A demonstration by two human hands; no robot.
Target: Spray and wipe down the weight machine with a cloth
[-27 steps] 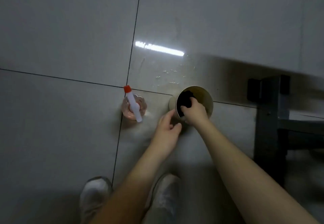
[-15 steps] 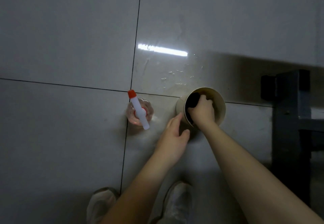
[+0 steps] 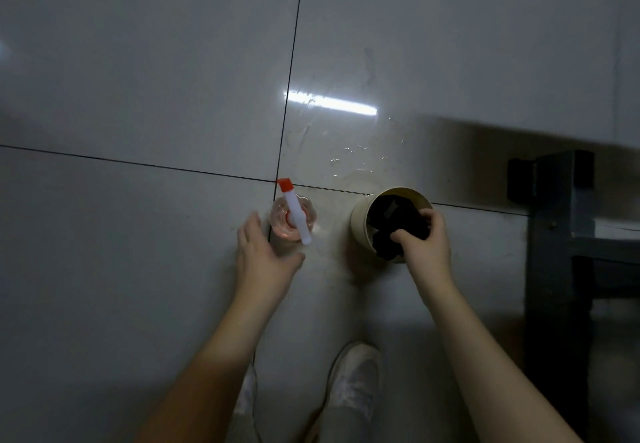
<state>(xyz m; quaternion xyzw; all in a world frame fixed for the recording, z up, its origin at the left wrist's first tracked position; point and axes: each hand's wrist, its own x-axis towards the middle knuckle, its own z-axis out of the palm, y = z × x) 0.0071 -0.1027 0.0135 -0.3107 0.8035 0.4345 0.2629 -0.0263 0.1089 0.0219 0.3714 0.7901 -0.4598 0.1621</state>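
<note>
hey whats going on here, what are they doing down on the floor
A person is bent over a tiled floor, getting cleaning gear together. Their right hand grips a dark cloth that sits in a beige tub. Their left hand is open beside a spray bottle standing on the floor, with its fingers not closed round it. A dark metal frame, probably the machine, stands untouched at the right.
</note>
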